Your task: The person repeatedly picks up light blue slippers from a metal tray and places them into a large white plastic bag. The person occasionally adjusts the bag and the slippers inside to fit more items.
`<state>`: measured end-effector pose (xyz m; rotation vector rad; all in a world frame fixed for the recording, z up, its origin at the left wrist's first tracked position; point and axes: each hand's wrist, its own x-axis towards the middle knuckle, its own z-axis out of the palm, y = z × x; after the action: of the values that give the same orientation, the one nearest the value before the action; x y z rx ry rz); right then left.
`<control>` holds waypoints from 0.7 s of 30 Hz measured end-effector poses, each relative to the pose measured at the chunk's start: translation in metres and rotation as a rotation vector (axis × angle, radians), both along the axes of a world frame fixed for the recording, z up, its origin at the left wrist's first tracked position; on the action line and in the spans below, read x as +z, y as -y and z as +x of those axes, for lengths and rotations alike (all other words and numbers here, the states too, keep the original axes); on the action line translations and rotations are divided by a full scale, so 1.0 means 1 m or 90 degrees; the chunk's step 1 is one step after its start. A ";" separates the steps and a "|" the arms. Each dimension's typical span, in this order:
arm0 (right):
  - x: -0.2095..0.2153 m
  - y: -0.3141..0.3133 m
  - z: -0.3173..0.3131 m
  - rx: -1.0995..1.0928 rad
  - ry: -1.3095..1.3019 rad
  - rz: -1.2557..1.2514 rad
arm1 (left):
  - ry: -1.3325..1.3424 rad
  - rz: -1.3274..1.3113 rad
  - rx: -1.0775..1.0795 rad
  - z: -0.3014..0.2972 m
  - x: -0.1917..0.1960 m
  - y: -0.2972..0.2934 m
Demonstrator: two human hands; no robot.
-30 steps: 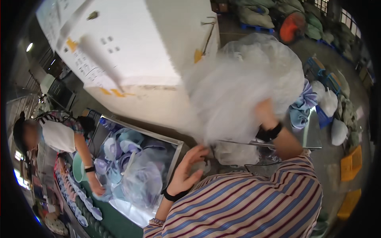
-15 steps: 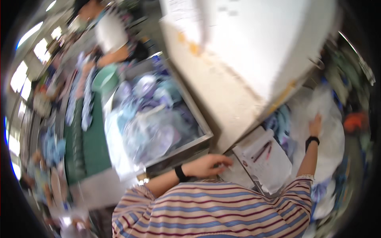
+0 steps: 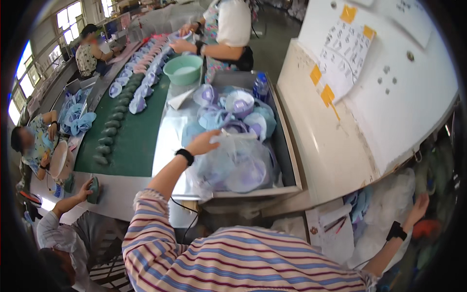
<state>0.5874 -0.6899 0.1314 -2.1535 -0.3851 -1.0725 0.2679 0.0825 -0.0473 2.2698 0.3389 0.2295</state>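
Bag (image 3: pixel 211 168) under left grip (image 3: pixel 205 142): cups (image 3: pixel 245 176) left inside, others already loose beyond; left grip half-curled, hold unclear. Right grip (image 3: pixel 418 209) spread, looks empty.

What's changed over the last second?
The left hand has moved forward and left, from beside the metal tray to the clear bag inside it; whether it grips is unclear. The right hand, earlier against the white plastic bags, is now open near their outer edge. The view has swung left. The mint basin still stands beside the tray.
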 end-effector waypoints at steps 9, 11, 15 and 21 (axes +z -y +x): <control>0.013 -0.417 -0.228 0.690 -0.105 -0.478 | -0.289 0.283 -0.176 0.080 -0.015 0.004; -0.021 -0.441 -0.235 0.739 -0.241 -0.600 | -0.187 0.436 -0.139 0.069 -0.027 0.006; -0.075 -0.438 -0.222 0.774 -0.470 -0.717 | -0.048 0.319 -0.189 0.059 -0.020 -0.004; -0.077 -0.472 -0.237 0.662 -0.815 -0.323 | 0.256 -0.254 -0.007 0.017 0.096 0.036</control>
<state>0.3506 -0.2179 0.0543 -2.0621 -0.9860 1.0292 0.2848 0.0462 0.0490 1.7822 0.1436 0.5511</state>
